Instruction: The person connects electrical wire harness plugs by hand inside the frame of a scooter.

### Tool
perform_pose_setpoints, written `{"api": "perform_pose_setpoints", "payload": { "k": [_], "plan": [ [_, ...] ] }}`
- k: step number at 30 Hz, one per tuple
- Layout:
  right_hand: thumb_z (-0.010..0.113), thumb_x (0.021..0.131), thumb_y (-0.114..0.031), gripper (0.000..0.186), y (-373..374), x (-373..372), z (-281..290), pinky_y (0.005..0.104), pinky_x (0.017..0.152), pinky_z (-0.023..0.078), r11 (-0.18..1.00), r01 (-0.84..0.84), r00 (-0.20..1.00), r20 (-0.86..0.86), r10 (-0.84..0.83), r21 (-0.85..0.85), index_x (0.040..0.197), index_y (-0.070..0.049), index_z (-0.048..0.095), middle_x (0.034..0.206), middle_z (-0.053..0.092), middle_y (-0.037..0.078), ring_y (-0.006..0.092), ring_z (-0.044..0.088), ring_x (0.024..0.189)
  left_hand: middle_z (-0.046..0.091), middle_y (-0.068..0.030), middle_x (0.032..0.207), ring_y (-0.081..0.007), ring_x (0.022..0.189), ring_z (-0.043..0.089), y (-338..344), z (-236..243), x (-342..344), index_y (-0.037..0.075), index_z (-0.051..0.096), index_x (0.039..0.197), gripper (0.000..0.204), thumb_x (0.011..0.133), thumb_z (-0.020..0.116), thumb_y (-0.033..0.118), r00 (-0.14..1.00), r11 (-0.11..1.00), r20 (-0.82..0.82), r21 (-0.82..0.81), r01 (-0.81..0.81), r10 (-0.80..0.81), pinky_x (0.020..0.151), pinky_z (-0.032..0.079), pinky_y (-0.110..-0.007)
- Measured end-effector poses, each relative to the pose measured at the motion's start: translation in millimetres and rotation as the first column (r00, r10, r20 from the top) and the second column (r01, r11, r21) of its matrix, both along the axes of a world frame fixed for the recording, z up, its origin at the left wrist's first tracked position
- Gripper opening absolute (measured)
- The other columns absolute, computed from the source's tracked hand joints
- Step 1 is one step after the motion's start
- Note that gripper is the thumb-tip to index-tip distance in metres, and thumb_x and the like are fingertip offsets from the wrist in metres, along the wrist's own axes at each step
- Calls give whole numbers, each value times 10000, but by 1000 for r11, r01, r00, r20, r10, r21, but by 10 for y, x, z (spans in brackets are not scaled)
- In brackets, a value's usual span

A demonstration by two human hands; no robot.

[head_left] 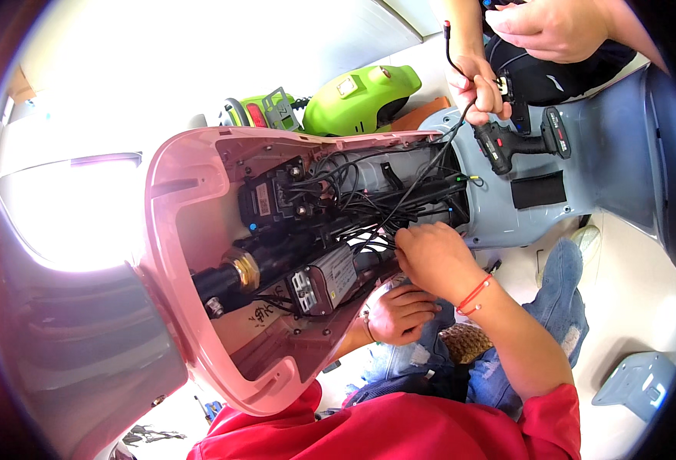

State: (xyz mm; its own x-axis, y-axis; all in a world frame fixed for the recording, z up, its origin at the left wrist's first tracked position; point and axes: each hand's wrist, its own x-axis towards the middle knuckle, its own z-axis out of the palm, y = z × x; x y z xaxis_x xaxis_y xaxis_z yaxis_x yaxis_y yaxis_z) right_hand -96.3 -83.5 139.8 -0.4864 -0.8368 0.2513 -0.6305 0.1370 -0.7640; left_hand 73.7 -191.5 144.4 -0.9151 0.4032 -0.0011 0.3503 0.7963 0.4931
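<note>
A pink scooter body shell lies open on its side, its cavity full of black cables. My right hand, with a red string bracelet at the wrist, reaches into the bundle. Its fingers are closed on the cables near the shell's lower edge. Just below, my left hand is curled against that edge; whatever its fingers hold is hidden. To the left of my hands sits a silver controller box. A black unit with thick leads is mounted above it.
Across from me, a co-worker's hand holds a black cable with a red tip; their other hand is raised. A cordless drill lies on the blue-grey panel. Behind stands a green shell. A grey-blue bracket sits lower right.
</note>
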Motion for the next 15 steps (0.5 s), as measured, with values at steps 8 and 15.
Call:
{"api": "perform_pose_setpoints", "payload": {
  "k": [8, 15],
  "plan": [
    [628, 859, -112, 290, -117, -201, 462, 447, 617, 501, 887, 315, 896, 413, -161, -338, 1141, -58, 585, 658, 619, 142, 332, 644, 661, 703, -56, 1081, -238, 1086, 644, -10, 85, -17, 40, 681, 950, 260, 703, 622, 99, 1000, 1000, -14, -22, 2, -2, 944, 501, -406],
    [594, 894, -145, 456, -367, -142, 519, 486, 587, 495, 855, 107, 839, 508, 196, -507, 1334, -78, 496, 660, 637, 170, 363, 642, 626, 706, -45, 1022, -220, 1029, 645, -23, -20, 77, 76, 695, 931, 252, 688, 634, 101, 1000, 999, -4, -29, -25, 25, 905, 499, -388]
  ]
}}
